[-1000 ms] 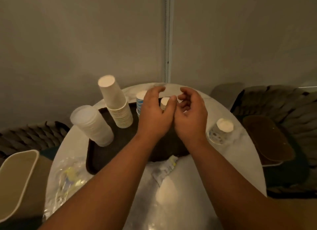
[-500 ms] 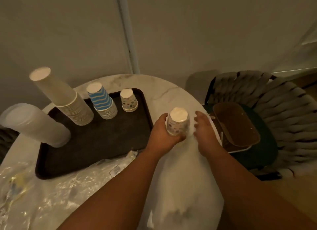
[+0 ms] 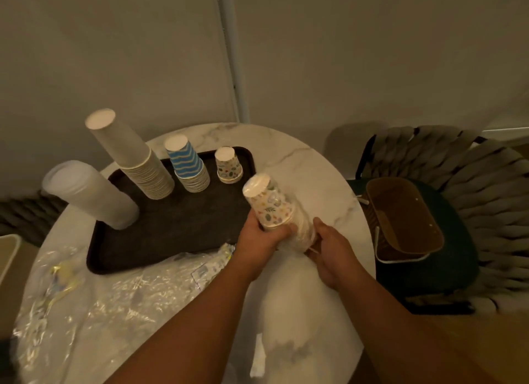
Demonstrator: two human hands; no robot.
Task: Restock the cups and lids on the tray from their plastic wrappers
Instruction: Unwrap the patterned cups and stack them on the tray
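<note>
We see the left hand (image 3: 257,234) curled round the base of a wrapped stack of patterned cups (image 3: 269,203), tilted just off the dark tray's (image 3: 160,234) right edge. The right hand (image 3: 329,249) pinches the clear wrapper (image 3: 303,232) at the stack's lower end — fingers bent — over the marble table (image 3: 315,166).

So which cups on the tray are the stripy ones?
Look at the dark tray on the round marble table. Three upside-down stacks stand along its far edge. The stripy cups are the middle stack, with blue wavy lines, between the tall plain stack and the short leafy-patterned stack.
</note>
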